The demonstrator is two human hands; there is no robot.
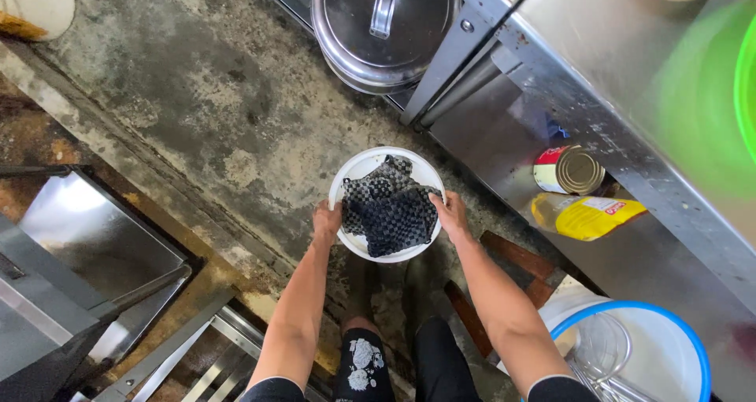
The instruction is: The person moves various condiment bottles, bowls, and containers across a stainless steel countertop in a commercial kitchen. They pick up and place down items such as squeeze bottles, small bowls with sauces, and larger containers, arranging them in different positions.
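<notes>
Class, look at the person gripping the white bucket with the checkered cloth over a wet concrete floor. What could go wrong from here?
1. The concrete floor looks wet and stained, so a foot might slip.
2. The left hand and right hand hold only the rim of the white bucket; it could tip.
3. The checkered cloth drapes toward the rim and might slide out.

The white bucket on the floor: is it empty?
No: a dark checkered cloth lies inside the white bucket, while the left hand and right hand grip its rim on either side.
</notes>
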